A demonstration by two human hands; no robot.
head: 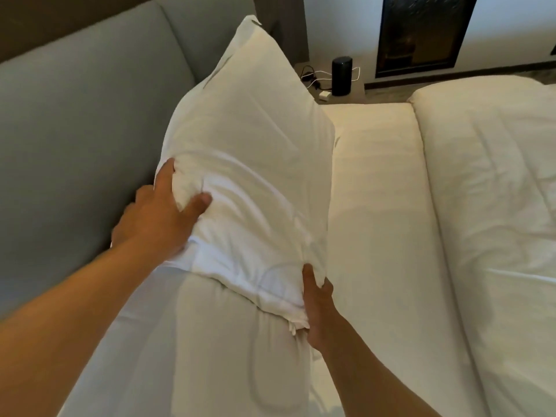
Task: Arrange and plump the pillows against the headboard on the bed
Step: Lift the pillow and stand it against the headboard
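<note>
The left hand [159, 212] clutches the white pillow [249, 164] at its near left edge, thumb dug into the fabric; the right hand [319, 308] pinches its near right corner. The pillow stands tilted against the grey headboard [84, 121], overlapping a second pillow [204, 350] below. Bare mattress [379, 206] lies open to the right, bordered by the folded duvet [493, 191].

White, plain pillow [249, 164], faintly shaded in its creases. Grey-green upholstered headboard [75, 130] at nine o'clock, brown band above it. Off-white second pillow [195, 341] at six o'clock. Cream sheet [382, 206] and cream duvet [493, 191] at three o'clock, faint woven stripes. Black cylinder [342, 76] at one o'clock, white and black cables beside it. Dark-framed black picture [421, 34] against white wall.
</note>
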